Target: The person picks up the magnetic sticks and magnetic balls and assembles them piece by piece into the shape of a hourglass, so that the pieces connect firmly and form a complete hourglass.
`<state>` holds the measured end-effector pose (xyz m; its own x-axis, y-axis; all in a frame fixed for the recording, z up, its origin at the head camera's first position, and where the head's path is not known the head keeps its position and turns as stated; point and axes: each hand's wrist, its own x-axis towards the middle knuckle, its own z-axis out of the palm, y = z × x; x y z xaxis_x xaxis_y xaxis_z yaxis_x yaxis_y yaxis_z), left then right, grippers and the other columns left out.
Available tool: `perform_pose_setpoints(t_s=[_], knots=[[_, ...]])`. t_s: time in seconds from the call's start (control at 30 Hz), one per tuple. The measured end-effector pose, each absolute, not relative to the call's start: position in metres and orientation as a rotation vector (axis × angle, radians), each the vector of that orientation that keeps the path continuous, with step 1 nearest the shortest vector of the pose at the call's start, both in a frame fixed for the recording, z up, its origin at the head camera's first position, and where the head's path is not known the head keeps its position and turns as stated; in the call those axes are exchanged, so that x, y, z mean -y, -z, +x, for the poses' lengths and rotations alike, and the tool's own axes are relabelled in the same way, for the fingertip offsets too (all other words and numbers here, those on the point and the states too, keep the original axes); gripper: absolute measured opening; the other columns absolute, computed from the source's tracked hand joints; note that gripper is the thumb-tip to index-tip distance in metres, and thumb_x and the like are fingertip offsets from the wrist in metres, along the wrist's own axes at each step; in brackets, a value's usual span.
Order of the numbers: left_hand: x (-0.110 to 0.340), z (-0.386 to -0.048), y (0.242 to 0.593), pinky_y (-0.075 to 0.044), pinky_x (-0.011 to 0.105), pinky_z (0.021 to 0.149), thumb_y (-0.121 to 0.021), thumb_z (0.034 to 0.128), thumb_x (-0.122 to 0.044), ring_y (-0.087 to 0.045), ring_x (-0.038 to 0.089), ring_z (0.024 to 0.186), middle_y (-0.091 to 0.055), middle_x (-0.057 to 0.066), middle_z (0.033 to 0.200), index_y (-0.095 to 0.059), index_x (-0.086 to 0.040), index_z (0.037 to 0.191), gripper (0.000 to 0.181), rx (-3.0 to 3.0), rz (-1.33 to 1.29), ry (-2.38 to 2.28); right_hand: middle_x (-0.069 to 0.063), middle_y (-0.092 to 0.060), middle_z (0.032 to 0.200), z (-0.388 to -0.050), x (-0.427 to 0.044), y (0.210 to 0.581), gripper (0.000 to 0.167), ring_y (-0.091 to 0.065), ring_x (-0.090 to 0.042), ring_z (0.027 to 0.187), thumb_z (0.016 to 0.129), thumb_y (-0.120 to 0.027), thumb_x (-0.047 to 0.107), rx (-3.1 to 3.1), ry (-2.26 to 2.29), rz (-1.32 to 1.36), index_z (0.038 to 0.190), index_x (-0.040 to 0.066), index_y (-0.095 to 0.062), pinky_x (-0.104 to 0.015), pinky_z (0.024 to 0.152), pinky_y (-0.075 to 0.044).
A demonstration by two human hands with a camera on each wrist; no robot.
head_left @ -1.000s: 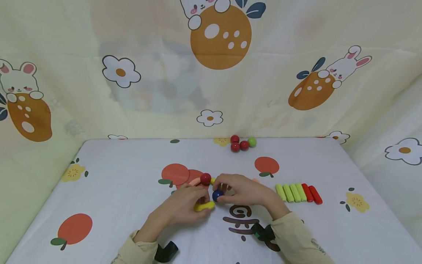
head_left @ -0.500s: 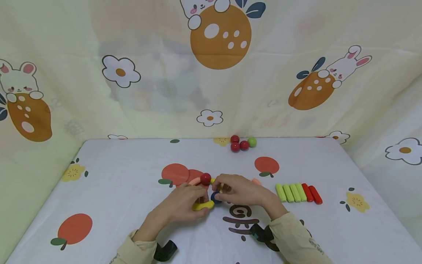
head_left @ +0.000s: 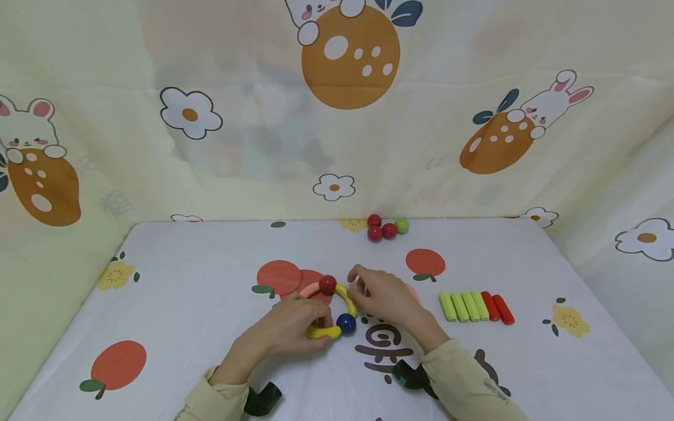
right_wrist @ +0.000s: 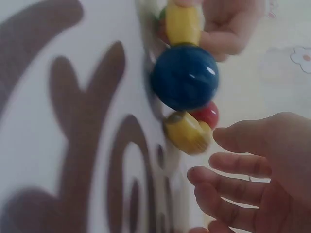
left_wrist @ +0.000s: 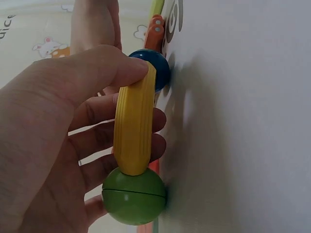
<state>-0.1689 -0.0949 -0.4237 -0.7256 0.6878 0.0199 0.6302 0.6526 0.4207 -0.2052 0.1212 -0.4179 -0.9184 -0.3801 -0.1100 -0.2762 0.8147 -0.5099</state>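
Observation:
In the left wrist view, my left hand [left_wrist: 53,111] pinches a ribbed yellow curved rod [left_wrist: 133,126] between thumb and fingers. A green ball [left_wrist: 133,196] touches the rod's near end, and a blue ball [head_left: 346,323] its other end. From the blue ball a second yellow curved rod [head_left: 347,301] runs up to a red ball [head_left: 327,285], with a pink curved rod [head_left: 309,289] beyond. My left hand hides the ring's left side in the head view. My right hand [head_left: 387,298] is just right of the second yellow rod, holding nothing, fingers loosely bent.
A row of light green rods [head_left: 463,307] and red rods [head_left: 497,309] lies at the right. At the table's back edge sit several red balls [head_left: 375,234] and a green ball [head_left: 402,225]. A patterned cloth [head_left: 253,152] hangs behind the table.
My right hand has let go of the blue ball and moved up and right, uncovering the ball and the second yellow rod. My left hand stays on its yellow rod.

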Motion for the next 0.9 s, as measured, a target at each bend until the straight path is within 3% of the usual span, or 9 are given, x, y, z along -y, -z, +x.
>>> perform_pose_setpoints(t_s=[0.2,0.47,0.7,0.9], knots=[[0.0955,-0.1682,0.425,-0.039,0.033,0.085,-0.072,0.0801,-0.033,-0.05,-0.005,0.07,-0.058,-0.021,0.071,-0.064,-0.026,0.083,0.01,-2.715,1.116,-0.618,0.009,-0.051,0.062,-0.2023,-0.1129,0.4237,0.026,-0.048,-0.007,0.05,0.088,-0.064,0.033,-2.845,0.661,-0.585,0.109,0.019,-0.059,-0.022,0.048,-0.037],[0.0957,-0.1671,0.4251,-0.035,0.043,0.102,-0.073,0.0797,-0.032,-0.05,-0.005,0.069,-0.059,-0.019,0.072,-0.064,-0.024,0.084,0.013,-2.683,1.151,-0.613,0.009,-0.05,0.06,-0.2026,-0.1119,0.425,0.025,-0.047,-0.008,0.05,0.089,-0.062,0.032,-2.856,0.626,-0.58,0.111,0.019,-0.059,-0.024,0.052,-0.036],[0.0958,-0.1667,0.4252,-0.036,0.041,0.097,-0.073,0.0799,-0.033,-0.051,-0.005,0.071,-0.059,-0.02,0.073,-0.064,-0.025,0.086,0.014,-2.678,1.158,-0.585,0.01,-0.05,0.061,-0.2038,-0.1129,0.4268,0.025,-0.047,-0.008,0.051,0.09,-0.062,0.033,-2.849,0.669,-0.571,0.111,0.02,-0.058,-0.024,0.053,-0.037],[0.0946,-0.167,0.4261,-0.035,0.044,0.101,-0.073,0.0797,-0.034,-0.051,-0.005,0.071,-0.06,-0.02,0.074,-0.064,-0.025,0.086,0.014,-2.684,1.153,-0.579,0.01,-0.051,0.062,-0.2038,-0.113,0.4275,0.024,-0.048,-0.007,0.052,0.09,-0.061,0.033,-2.828,0.711,-0.567,0.11,0.02,-0.058,-0.023,0.052,-0.037]])
